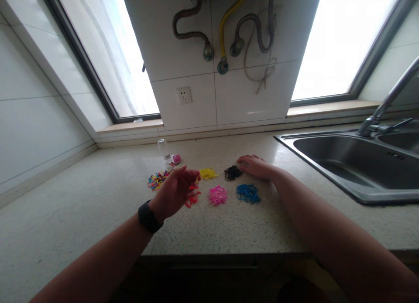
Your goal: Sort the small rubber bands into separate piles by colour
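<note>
My left hand, with a dark band on its wrist, is closed in a pinch on what looks like a small yellow rubber band. It hovers over a pile of red rubber bands, partly hiding it. Beside it lies a mixed-colour pile. My right hand rests open and flat on the counter, fingers at the edge of a black pile. Between the hands are a yellow pile and a pink pile; a blue pile sits nearer me.
A clear bottle stands behind the mixed pile, with a pink object beside it. To the right, a steel sink with a tap is set into the speckled counter. Pipes and a socket are on the tiled wall.
</note>
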